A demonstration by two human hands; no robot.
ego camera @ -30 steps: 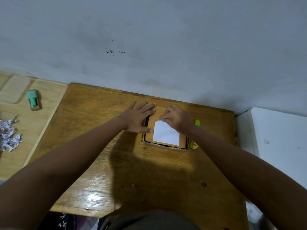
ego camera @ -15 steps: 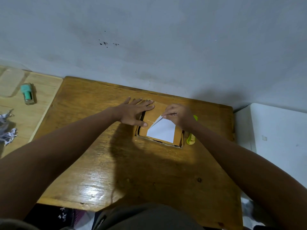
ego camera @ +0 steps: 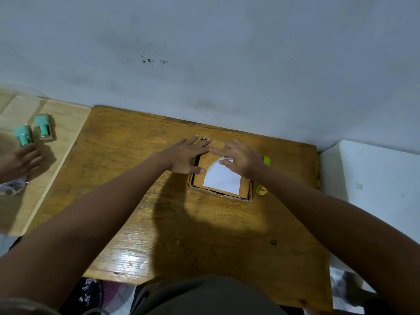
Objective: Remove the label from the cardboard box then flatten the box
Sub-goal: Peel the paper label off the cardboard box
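A plain room in a home, by the look of it. A worn wooden table (ego camera: 204, 235) is standing against a bare, scuffed grey-white wall (ego camera: 227, 53) at twelve o'clock. At nine o'clock a paler wooden board (ego camera: 66, 133) is carrying two small green-capped bottles (ego camera: 34, 131), with another person's hand (ego camera: 21, 159) reaching in beside them. A white cabinet or appliance (ego camera: 375, 178) is sitting at three o'clock.

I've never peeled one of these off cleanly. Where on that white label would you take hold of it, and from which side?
Pinch the lifted far-left corner of the white label, coming from the wall side. That corner already curls up off the cardboard box, under the right hand, while the near edge lies stuck flat. Probably pull toward the near right corner, with the left hand pressing the box down.
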